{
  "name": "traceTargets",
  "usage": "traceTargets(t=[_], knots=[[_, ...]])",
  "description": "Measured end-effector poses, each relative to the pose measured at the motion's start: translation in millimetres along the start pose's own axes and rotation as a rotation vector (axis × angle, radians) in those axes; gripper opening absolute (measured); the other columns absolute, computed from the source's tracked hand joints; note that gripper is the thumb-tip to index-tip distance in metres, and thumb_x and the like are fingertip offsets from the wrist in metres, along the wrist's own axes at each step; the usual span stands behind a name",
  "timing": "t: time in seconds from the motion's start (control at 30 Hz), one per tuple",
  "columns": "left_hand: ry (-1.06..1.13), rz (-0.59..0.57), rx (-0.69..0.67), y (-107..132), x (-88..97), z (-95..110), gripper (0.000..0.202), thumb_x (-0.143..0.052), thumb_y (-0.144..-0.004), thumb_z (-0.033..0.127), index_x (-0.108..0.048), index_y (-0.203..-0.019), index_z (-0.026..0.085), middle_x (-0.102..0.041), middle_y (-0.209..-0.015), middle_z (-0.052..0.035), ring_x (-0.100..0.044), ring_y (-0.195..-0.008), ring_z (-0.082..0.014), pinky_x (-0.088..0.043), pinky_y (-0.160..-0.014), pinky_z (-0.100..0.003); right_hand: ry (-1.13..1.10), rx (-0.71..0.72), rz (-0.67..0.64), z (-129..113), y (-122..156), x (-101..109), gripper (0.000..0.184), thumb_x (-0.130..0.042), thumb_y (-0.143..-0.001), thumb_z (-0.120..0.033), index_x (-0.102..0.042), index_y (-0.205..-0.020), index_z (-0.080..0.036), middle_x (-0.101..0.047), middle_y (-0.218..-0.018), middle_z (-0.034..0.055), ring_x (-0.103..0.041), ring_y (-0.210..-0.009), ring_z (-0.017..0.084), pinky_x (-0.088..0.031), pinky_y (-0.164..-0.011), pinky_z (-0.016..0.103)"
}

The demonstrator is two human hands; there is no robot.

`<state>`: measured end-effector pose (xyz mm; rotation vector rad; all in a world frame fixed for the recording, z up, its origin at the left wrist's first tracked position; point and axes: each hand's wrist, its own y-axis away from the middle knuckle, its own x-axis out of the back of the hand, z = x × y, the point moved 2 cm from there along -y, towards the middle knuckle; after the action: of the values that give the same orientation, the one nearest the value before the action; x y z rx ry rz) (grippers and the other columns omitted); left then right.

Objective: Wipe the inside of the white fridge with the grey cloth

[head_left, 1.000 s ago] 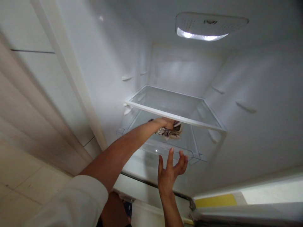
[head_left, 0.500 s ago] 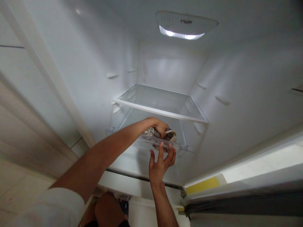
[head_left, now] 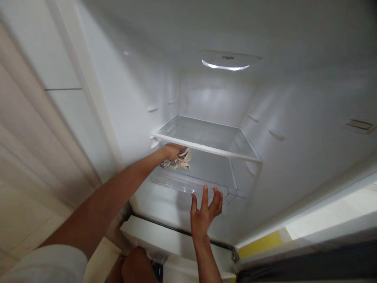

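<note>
My left hand (head_left: 173, 151) reaches in under the upper glass shelf (head_left: 206, 133) of a fridge and grips a bunched, patterned cloth (head_left: 178, 160). The cloth rests over the left part of a lower shelf with a clear plastic front lip (head_left: 188, 188). My right hand (head_left: 204, 214) is raised in front of that lip with fingers spread. Its fingertips are at the lip's right part; whether they touch it I cannot tell. Part of my left hand's fingers is hidden by the cloth.
A lit lamp (head_left: 226, 65) is on the fridge ceiling. Small shelf supports (head_left: 276, 135) jut from the side walls. Below the compartment is a white ledge (head_left: 159, 232). The open door (head_left: 309, 251) stands at the right, and a knee (head_left: 138, 265) shows at the bottom.
My left hand has moved left and deeper with the cloth, away from the lip's right end. My right hand stays near the lip, fingers spread. The camera view has shifted somewhat.
</note>
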<state>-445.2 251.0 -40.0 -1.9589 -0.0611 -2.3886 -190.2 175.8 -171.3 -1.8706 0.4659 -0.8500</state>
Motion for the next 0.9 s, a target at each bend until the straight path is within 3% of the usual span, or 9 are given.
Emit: traceTargets(t=[0.1,0.2,0.37,0.5,0.67,0.73,0.8,0.9], knots=[[-0.095,0.199,0.018,5,-2.1,11,0.046,-0.046,-0.092,0.013,-0.058,-0.136,0.018,-0.06,-0.137,-0.02,-0.057,-0.124,-0.0377,-0.042,-0.105,-0.053,0.013,0.023,0.015,1,0,-1,0.048,-0.07,-0.092,-0.034,-0.06,-0.135,-0.015,-0.053,-0.14,0.0265,-0.039,-0.144,0.04,-0.045,-0.105,0.059],[-0.183,0.295,0.01,6,3.4,12,0.047,-0.034,-0.096,0.013,-0.059,-0.135,0.02,-0.058,-0.136,-0.022,-0.057,-0.121,-0.0391,-0.044,-0.098,-0.053,0.008,0.027,0.021,1,2,-3,0.049,-0.07,-0.092,-0.034,-0.059,-0.136,-0.015,-0.054,-0.14,0.0271,-0.04,-0.144,0.04,-0.045,-0.105,0.059],[-0.311,0.362,0.015,0,20.9,-4,0.039,-0.044,-0.097,0.019,-0.062,-0.132,0.021,-0.06,-0.132,-0.0223,-0.057,-0.119,-0.0411,-0.045,-0.094,-0.055,-0.017,0.025,0.024,1,6,-6,0.068,-0.067,-0.095,-0.033,-0.041,-0.156,-0.019,-0.051,-0.144,0.0282,-0.037,-0.147,0.042,-0.046,-0.104,0.06],[-0.395,0.362,0.043,-15,23.8,-6,0.032,-0.056,-0.094,0.018,-0.064,-0.124,0.017,-0.063,-0.126,-0.0233,-0.061,-0.114,-0.0393,-0.047,-0.092,-0.053,-0.006,0.016,0.017,1,8,-8,0.078,-0.066,-0.095,-0.033,-0.028,-0.163,-0.024,-0.049,-0.148,0.0281,-0.035,-0.15,0.041,-0.045,-0.104,0.061],[-0.442,0.373,0.044,-33,26.1,-11,0.03,-0.052,-0.097,0.017,-0.063,-0.125,0.015,-0.065,-0.124,-0.0241,-0.065,-0.113,-0.0356,-0.05,-0.088,-0.047,-0.074,0.017,-0.077,-1,13,-1,0.069,-0.047,-0.103,-0.022,-0.018,-0.165,-0.02,-0.024,-0.168,0.0256,-0.018,-0.159,0.039,-0.04,-0.11,0.067],[-0.449,0.383,0.04,-40,27.5,-16,0.033,-0.054,-0.096,0.017,-0.062,-0.128,0.015,-0.064,-0.126,-0.0247,-0.064,-0.115,-0.0361,-0.05,-0.088,-0.047,-0.161,-0.015,-0.102,1,25,4,0.069,-0.045,-0.102,-0.022,-0.017,-0.165,-0.019,-0.017,-0.17,0.0232,-0.018,-0.159,0.04,-0.038,-0.111,0.069],[-0.445,0.397,0.037,-48,28.0,-22,0.035,-0.051,-0.097,0.017,-0.061,-0.131,0.016,-0.063,-0.13,-0.0249,-0.062,-0.118,-0.0367,-0.05,-0.09,-0.048,-0.241,-0.032,-0.111,7,48,3,0.07,-0.048,-0.101,-0.021,-0.02,-0.165,-0.02,-0.02,-0.17,0.0217,-0.024,-0.156,0.041,-0.04,-0.109,0.069],[-0.414,0.422,0.038,-62,27.6,-31,0.038,-0.043,-0.099,0.013,-0.061,-0.131,0.016,-0.061,-0.133,-0.0244,-0.061,-0.121,-0.0366,-0.049,-0.093,-0.05,-0.317,0.001,-0.121,26,97,-7,0.072,-0.051,-0.095,-0.015,-0.028,-0.163,-0.024,-0.047,-0.156,0.0212,-0.047,-0.144,0.04,-0.051,-0.101,0.061]])
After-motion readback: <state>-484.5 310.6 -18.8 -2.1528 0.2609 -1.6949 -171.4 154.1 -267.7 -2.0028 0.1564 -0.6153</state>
